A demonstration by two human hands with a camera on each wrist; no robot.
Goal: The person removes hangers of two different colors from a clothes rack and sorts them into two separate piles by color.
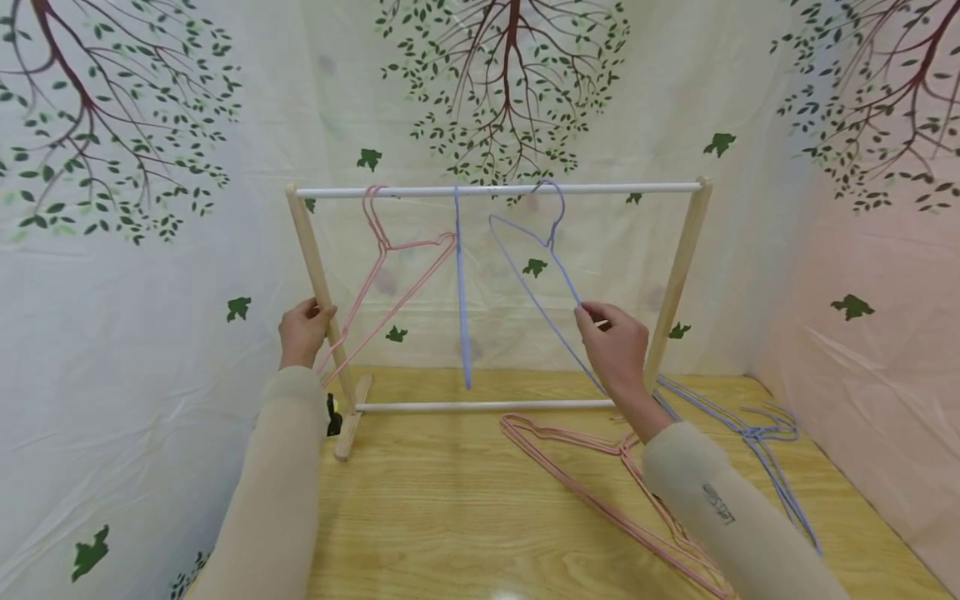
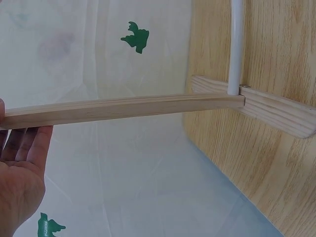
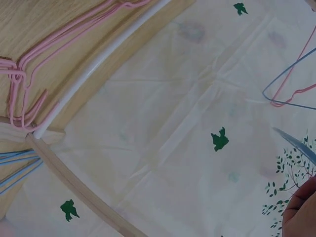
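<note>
A wooden clothes rack with a white top rail (image 1: 420,192) stands in front of me. My left hand (image 1: 303,333) holds its left post (image 1: 306,242), and in the left wrist view the fingers lie along the post's underside. With thumb and fingertips, my right hand (image 1: 618,346) pinches the sloping shoulder of a blue hanger (image 1: 566,275), whose hook is over the rail toward the right. Another blue hanger (image 1: 461,292) hangs edge-on near the middle. Left of it hang pink hangers (image 1: 365,292), close together. Only part of my right hand shows in the right wrist view.
On the wooden table (image 1: 420,517), a stack of pink hangers (image 1: 622,522) lies in front of the rack, partly under my right forearm. Several blue hangers (image 1: 765,433) lie at the right. A small black object (image 1: 333,417) is by the rack's left foot. Printed cloth surrounds the table.
</note>
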